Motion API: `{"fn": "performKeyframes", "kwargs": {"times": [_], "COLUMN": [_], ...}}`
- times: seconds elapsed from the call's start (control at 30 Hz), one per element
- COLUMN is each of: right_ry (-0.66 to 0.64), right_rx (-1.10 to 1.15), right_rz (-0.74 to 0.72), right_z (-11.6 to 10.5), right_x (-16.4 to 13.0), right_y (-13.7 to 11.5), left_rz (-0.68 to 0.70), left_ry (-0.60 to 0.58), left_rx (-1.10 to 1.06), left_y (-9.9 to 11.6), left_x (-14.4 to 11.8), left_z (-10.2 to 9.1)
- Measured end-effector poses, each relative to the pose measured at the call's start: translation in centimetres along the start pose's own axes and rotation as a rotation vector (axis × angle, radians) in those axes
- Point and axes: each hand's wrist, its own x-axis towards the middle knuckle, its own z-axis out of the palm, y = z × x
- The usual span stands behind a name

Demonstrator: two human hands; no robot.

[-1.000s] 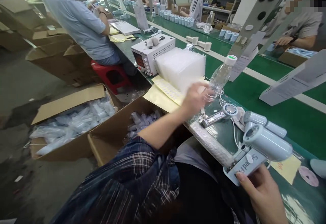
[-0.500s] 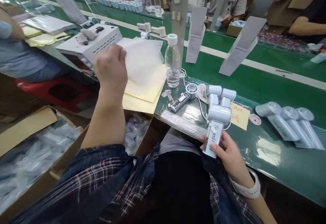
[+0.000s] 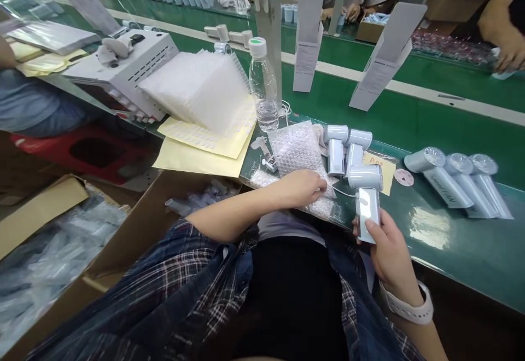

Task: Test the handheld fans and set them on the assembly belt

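My left hand (image 3: 305, 187) is closed on the edge of a bubble wrap bag (image 3: 296, 147), which lies over the front of the bench. In my right hand (image 3: 388, 240) is a light blue handheld fan (image 3: 367, 210), held upright by its handle with the fingers wrapped round it. Two similar fans (image 3: 336, 153) stand just behind the bag. The bag covers most of a small fan with an open handle; only its metal end (image 3: 269, 162) shows. A stack of bubble wrap bags (image 3: 200, 90) rests on yellow sheets (image 3: 197, 158) to the left.
A water bottle (image 3: 264, 90) stands behind the bag. Several wrapped fans (image 3: 455, 186) lie at the right. Two white boxes (image 3: 307, 44) stand on the green conveyor (image 3: 336, 85). A carton of plastic (image 3: 61, 257) is at lower left. Co-workers sit across the line.
My left hand has moved from the bag stack down to the right, bringing a bubble wrap bag in front of me. My right hand has shifted slightly right with the fan.
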Motion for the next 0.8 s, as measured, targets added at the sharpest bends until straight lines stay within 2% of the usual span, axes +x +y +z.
{"fn": "performKeyframes", "kwargs": {"times": [0.13,0.2,0.3,0.37,0.47,0.57,0.63,0.7,0.73,0.8], "right_ry": [-0.04,-0.007,0.061,0.057,0.036,-0.006,-0.038,-0.047,-0.046,-0.036], "right_rx": [-0.131,-0.254,-0.384,-0.476,-0.651,-0.794,-0.887,-0.97,-1.0,-0.986], "right_rz": [-0.014,-0.062,-0.198,-0.292,-0.406,-0.455,-0.492,-0.545,-0.571,-0.599], "right_z": [0.1,0.4,1.3,2.0,2.8,3.3,3.6,3.7,3.6,3.3], "right_x": [0.2,-0.2,-0.8,-0.9,-0.4,0.0,-0.1,-0.4,-0.5,-0.6], "right_y": [-0.1,-0.2,-0.4,-0.6,-1.0,-1.2,-1.2,-1.2,-1.2,-1.7], "left_rz": [-0.025,-0.054,-0.17,-0.26,-0.344,-0.374,-0.293,-0.112,0.013,0.274], "left_ry": [-0.108,-0.086,0.068,0.195,0.323,0.434,0.525,0.531,0.474,0.285], "left_rx": [-0.182,-0.427,-0.823,-1.011,-1.15,-1.242,-1.144,-0.826,-0.614,-0.217], "left_y": [-0.5,-0.8,-1.2,-1.6,-2.3,-2.6,-2.3,-1.5,-0.9,0.3], "left_x": [0.2,0.8,1.7,2.1,2.1,1.6,1.0,0.1,-0.5,-1.6], "left_z": [-1.3,-0.9,0.4,1.5,2.5,2.3,1.7,0.9,0.4,-0.6]}}
